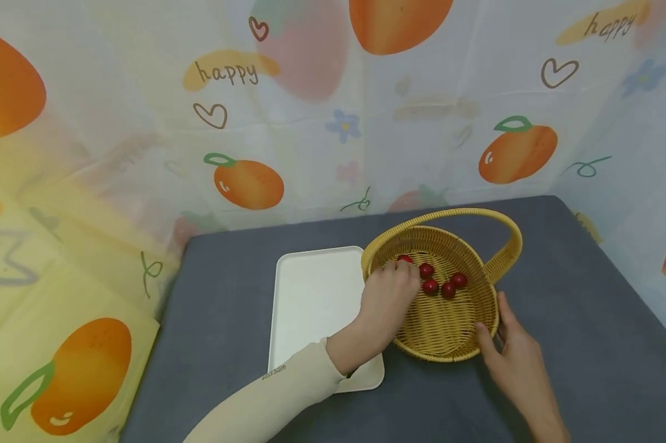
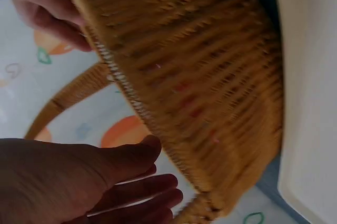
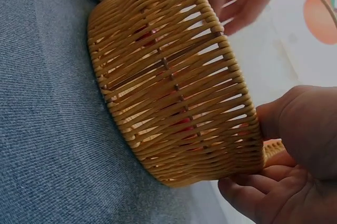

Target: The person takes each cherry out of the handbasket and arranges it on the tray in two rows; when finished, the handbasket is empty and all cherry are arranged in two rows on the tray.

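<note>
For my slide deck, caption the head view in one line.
Left hand over a wicker basket of cherry-like red fruits beside a white tray, right hand gripping the basket.

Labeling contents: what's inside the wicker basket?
Four small red fruits in view, a fifth partly hidden by the left hand. Anything else under that hand can't be seen.

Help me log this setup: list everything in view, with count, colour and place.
Fruit-print backdrop: seemingly 1, pale with orange fruit, across the background
Tabletop: 1, dark grey, in front of the backdrop
Tray: 1, white, on the tabletop
Wicker basket with handle: 1, golden yellow, right of the tray
Cherry-like fruits: at least 5, dark red, inside the basket
Left sleeve: 1, cream, crossing the tray's near end in the head view
Left hand: 1, bare, at the basket's left side
Right hand: 1, bare, gripping the basket's near-right rim
</note>
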Action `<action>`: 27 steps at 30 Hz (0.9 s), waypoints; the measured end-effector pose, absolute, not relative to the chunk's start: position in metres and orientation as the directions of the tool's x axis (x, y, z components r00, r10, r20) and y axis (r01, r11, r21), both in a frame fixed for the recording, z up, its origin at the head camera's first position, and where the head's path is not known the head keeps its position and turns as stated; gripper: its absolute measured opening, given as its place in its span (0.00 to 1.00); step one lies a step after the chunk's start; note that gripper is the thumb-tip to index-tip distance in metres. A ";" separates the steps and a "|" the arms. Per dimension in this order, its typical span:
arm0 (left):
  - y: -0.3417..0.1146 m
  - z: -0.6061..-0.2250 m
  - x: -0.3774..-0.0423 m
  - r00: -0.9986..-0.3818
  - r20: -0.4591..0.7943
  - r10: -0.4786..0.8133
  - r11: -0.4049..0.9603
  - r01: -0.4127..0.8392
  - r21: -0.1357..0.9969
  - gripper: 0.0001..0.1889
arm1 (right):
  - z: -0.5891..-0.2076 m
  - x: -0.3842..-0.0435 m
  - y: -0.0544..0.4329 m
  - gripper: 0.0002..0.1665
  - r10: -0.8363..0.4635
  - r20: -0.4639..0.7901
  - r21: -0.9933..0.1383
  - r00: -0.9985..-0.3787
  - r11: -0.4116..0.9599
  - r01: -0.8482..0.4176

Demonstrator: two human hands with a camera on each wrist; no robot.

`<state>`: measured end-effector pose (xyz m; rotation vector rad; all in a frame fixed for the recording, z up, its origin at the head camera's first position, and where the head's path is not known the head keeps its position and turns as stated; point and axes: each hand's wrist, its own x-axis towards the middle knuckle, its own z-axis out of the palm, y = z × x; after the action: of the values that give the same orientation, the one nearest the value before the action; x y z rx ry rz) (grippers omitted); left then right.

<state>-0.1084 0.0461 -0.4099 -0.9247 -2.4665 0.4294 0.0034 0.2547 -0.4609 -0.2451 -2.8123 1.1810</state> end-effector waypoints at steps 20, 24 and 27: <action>0.058 -0.446 -0.134 -0.782 0.080 0.618 0.702 0.503 -0.504 0.11 | -0.467 0.003 0.253 0.47 0.226 0.006 -0.747 -0.974 0.648 0.146; 0.061 -0.450 -0.135 -0.786 0.056 0.616 0.694 0.508 -0.510 0.10 | -0.469 0.003 0.254 0.46 0.235 0.011 -0.742 -0.972 0.653 0.150; 0.062 -0.452 -0.134 -0.784 0.045 0.619 0.689 0.515 -0.510 0.07 | -0.470 0.002 0.255 0.46 0.239 0.012 -0.742 -0.971 0.653 0.151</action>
<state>-0.1341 0.0619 -0.4522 -0.9143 -2.6861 0.7155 0.0023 0.2552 -0.4698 -0.3262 -2.7558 1.2227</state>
